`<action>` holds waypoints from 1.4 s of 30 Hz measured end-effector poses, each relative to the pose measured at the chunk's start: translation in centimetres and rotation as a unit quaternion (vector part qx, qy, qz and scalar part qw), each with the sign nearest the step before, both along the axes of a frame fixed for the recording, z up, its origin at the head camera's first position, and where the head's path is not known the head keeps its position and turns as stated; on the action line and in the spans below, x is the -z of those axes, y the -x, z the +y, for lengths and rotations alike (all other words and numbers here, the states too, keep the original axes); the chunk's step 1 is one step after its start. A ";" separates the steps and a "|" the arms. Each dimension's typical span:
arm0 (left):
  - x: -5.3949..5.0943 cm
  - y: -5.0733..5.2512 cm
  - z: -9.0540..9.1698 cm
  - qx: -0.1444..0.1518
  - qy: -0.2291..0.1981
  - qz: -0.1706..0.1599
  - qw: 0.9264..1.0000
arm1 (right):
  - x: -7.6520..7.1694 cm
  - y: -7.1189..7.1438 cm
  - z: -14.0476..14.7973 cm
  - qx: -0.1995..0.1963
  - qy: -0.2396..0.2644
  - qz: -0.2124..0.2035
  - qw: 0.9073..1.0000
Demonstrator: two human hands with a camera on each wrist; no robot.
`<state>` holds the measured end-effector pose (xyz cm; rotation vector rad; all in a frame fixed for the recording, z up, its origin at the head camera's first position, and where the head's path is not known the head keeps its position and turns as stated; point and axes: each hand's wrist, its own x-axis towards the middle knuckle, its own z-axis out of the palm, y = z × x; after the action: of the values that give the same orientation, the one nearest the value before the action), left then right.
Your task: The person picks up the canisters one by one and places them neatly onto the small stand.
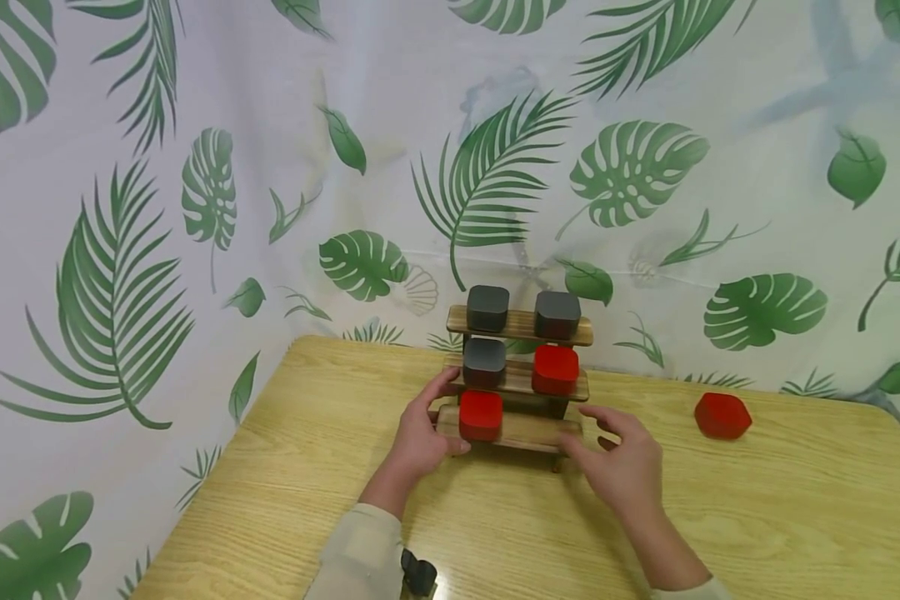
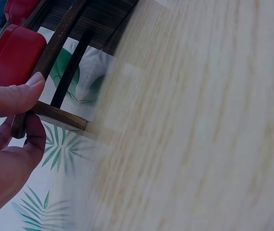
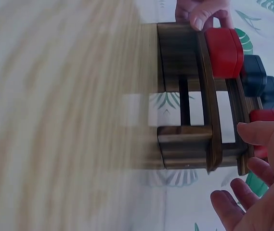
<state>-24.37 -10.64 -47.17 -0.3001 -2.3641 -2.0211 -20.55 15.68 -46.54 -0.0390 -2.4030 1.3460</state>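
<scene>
A three-tier wooden stand (image 1: 528,431) stands near the back of the table. My left hand (image 2: 11,115) pinches the left end of its lowest shelf, thumb on top and fingers curled below. Beside the right end, my right hand (image 1: 624,462) has thumb and fingers spread apart, seemingly clear of the wood in the right wrist view. Two dark grey boxes with rounded corners, a left one (image 1: 488,308) and a right one (image 1: 557,314), sit on the top shelf. The middle shelf bears a grey box (image 1: 484,362) and a red box (image 1: 556,369). Another red box (image 1: 481,415) is on the lowest shelf's left part.
A red box (image 1: 722,416) lies on the wooden table (image 1: 795,500) to the right of the stand. Behind the table hangs a white cloth (image 1: 390,192) printed with green leaves. A small black object (image 1: 418,573) shows by the left sleeve.
</scene>
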 end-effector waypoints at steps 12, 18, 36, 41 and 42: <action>-2.4 -1.5 0.1 0.003 -0.006 0.000 1.000 | 0.2 0.4 2.4 0.030 -0.035 -0.001 0.999; -2.5 -1.5 0.1 0.003 -0.002 -0.003 1.000 | 0.3 0.5 3.7 0.045 -0.044 -0.011 0.998; -0.4 -0.3 0.0 0.000 0.002 0.000 1.000 | 0.0 0.6 6.9 0.083 -0.075 -0.036 0.993; -2.2 -1.3 0.1 0.004 -0.002 -0.004 1.000 | 0.1 0.6 8.0 0.101 -0.090 -0.043 0.990; -2.1 -1.2 0.1 0.004 -0.002 -0.003 1.000 | 0.1 0.7 8.3 0.105 -0.092 -0.045 0.989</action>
<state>-23.14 -10.58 -45.04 -0.3039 -2.3660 -2.0342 -21.22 23.97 -46.63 -0.2985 -2.5061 1.0453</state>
